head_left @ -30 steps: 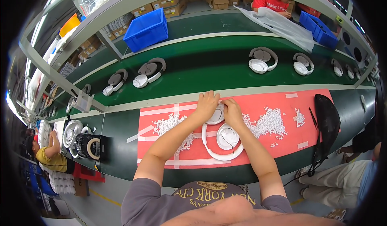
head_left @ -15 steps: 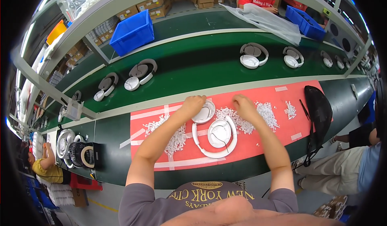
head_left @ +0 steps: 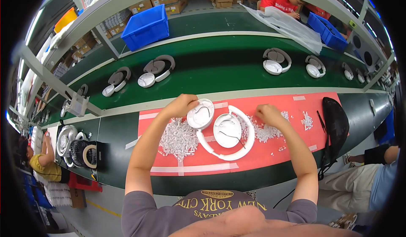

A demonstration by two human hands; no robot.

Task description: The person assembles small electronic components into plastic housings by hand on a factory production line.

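Observation:
White headphones lie on the red mat (head_left: pixel 253 165), with the headband (head_left: pixel 225 156) curving toward me. My left hand (head_left: pixel 184 104) grips the rim of the left ear cup (head_left: pixel 198 118), which is tilted with its open inner side and a thin wire showing. The other ear cup (head_left: pixel 227 130) rests inside the band, a dark wire across it. My right hand (head_left: pixel 269 114) is closed, fingers bunched, over a pile of small white pieces (head_left: pixel 266 132); whatever it may pinch is hidden. A larger pile of white pieces (head_left: pixel 178 137) spreads below my left wrist.
Beyond the mat, a green conveyor (head_left: pixel 220 64) carries several grey-and-white headphones (head_left: pixel 154 70). A black bag (head_left: pixel 335 121) lies at the mat's right end. Over at left stand a black basket (head_left: pixel 82 159) and a blue bin (head_left: pixel 146 27). Co-workers are at the far side and left.
My left hand has moved left with the ear cup, which is now tilted up more. My right hand has shifted right over the small pieces. The whole view has shifted slightly.

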